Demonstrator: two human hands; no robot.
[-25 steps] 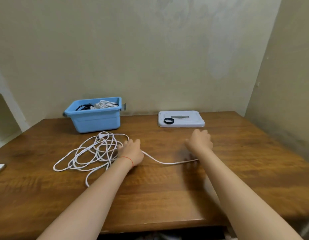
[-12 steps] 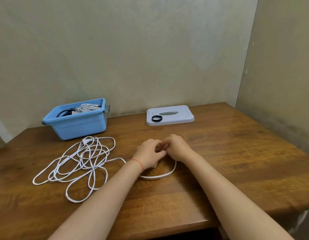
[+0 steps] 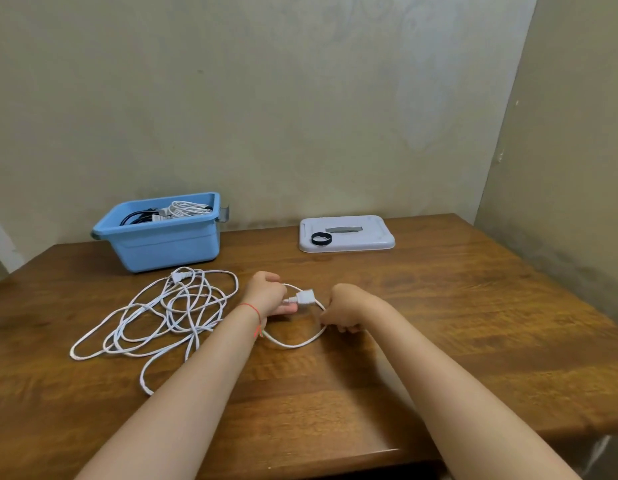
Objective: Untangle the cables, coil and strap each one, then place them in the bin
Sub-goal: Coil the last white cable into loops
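Observation:
A long white cable (image 3: 169, 317) lies in a loose tangle on the wooden table (image 3: 439, 323), left of centre. My left hand (image 3: 266, 294) grips the cable just behind its white plug end (image 3: 304, 297), which sticks out to the right. My right hand (image 3: 345, 308) pinches the same cable a little further along, so a small loop (image 3: 293, 344) hangs between the hands. The blue bin (image 3: 162, 242) stands at the back left with coiled black and white cables inside. A black strap ring (image 3: 321, 238) lies on the grey lid (image 3: 366, 242).
The grey lid sits at the back centre near the wall. A second plug (image 3: 178, 277) of the white cable lies at the top of the tangle near the bin. The table's front edge runs close below my forearms. Walls close the back and right sides.
My hands came together at the table's centre, then drew slightly apart, with the plug end now showing between them and a small loop formed. The camera view shifted.

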